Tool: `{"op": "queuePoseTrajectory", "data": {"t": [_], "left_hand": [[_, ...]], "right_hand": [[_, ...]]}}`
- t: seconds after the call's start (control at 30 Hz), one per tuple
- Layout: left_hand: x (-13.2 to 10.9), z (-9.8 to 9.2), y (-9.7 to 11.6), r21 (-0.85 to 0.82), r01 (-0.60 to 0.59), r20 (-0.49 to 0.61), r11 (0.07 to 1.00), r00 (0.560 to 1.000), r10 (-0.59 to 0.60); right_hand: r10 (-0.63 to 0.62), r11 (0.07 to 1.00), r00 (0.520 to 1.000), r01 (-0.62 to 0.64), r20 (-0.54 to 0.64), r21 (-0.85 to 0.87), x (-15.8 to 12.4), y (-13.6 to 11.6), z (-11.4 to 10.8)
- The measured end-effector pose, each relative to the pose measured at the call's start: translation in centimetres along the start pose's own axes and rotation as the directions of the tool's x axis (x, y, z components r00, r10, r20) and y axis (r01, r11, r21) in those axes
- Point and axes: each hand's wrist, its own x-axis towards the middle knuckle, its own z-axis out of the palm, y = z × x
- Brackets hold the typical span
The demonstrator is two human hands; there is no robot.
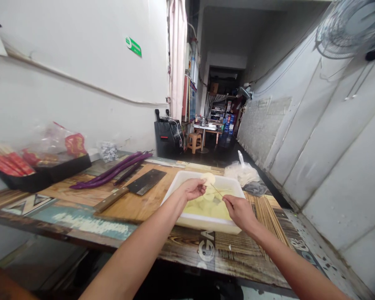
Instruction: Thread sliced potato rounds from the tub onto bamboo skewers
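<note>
My left hand point(196, 188) pinches a thin, round, pale yellow potato slice point(209, 179) by its edge, above a white plastic tub point(171, 196). Closed round a thin wooden skewer point(218, 192), my right hand point(237, 209) points it up and left, its tip meeting the slice. I cannot tell whether the tip has gone through. Many more pale yellow slices point(203, 208) lie in the tub below both hands. Beside the tub on the right is a bundle of long bamboo skewers point(268, 218).
Left of the tub, a cleaver point(148, 182) lies on a wooden cutting board point(143, 206). Long purple eggplants point(112, 168) rest behind it. A black tray point(68, 166) with packets stands far left. A plastic bag point(242, 173) sits behind the tub at right.
</note>
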Motion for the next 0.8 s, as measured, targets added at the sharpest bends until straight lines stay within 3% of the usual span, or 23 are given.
{"op": "queuePoseTrajectory", "data": {"t": [0.07, 0.17, 0.2, 0.27, 0.33, 0.37, 0.4, 0.47, 0.53, 0.6, 0.7, 0.8], "left_hand": [[-0.1, 0.1, -0.1, 0.045, -0.02, -0.022, 0.999, 1.0, 0.021], [-0.1, 0.1, -0.3, 0.086, -0.068, -0.008, 0.994, 0.998, 0.069], [-0.1, 0.2, -0.3, 0.093, -0.077, -0.003, 0.993, 0.997, 0.078], [-0.1, 0.3, -0.4, 0.103, -0.094, -0.005, 0.99, 0.995, 0.095], [-0.1, 0.5, -0.5, 0.108, -0.116, -0.015, 0.987, 0.993, 0.119], [-0.2, 0.5, -0.5, 0.111, -0.127, -0.018, 0.986, 0.991, 0.129], [-0.2, 0.6, -0.5, 0.113, -0.133, -0.02, 0.985, 0.99, 0.136], [-0.3, 0.7, -0.5, 0.104, -0.135, -0.024, 0.985, 0.99, 0.138], [-0.4, 0.8, -0.5, 0.066, -0.143, -0.032, 0.987, 0.989, 0.146], [-0.4, 0.9, -0.5, 0.02, -0.167, -0.054, 0.986, 0.984, 0.168], [-0.4, 1.1, -0.6, 0.002, -0.187, -0.093, 0.982, 0.978, 0.187], [-0.3, 1.2, -0.8, 0.018, -0.229, -0.104, 0.973, 0.968, 0.229]], "right_hand": [[-0.039, 0.996, 0.999, 0.037, -0.023, -0.086, -0.2, -0.1, 0.2], [0.106, 0.97, 0.992, -0.119, 0.072, 0.213, 0.0, -0.3, 0.4], [0.187, 0.902, 0.971, -0.23, 0.15, 0.365, 0.1, -0.4, 0.3], [0.294, 0.682, 0.9, -0.433, 0.32, 0.59, 0.5, -0.6, 0.1], [0.313, 0.517, 0.855, -0.519, 0.415, 0.681, 0.7, -0.8, 0.0], [0.312, 0.493, 0.85, -0.527, 0.425, 0.692, 0.7, -0.8, 0.1], [0.314, 0.511, 0.857, -0.515, 0.409, 0.688, 0.7, -0.7, 0.2], [0.297, 0.652, 0.905, -0.425, 0.305, 0.627, 0.7, -0.5, 0.5], [0.207, 0.825, 0.966, -0.257, 0.154, 0.503, 0.6, -0.1, 0.7], [0.1, 0.912, 0.992, -0.12, 0.073, 0.392, 0.6, 0.3, 0.9], [0.055, 0.918, 0.993, -0.09, 0.102, 0.386, 0.7, 0.8, 1.0], [0.112, 0.859, 0.982, -0.174, 0.155, 0.482, 0.8, 0.9, 1.1]]}}
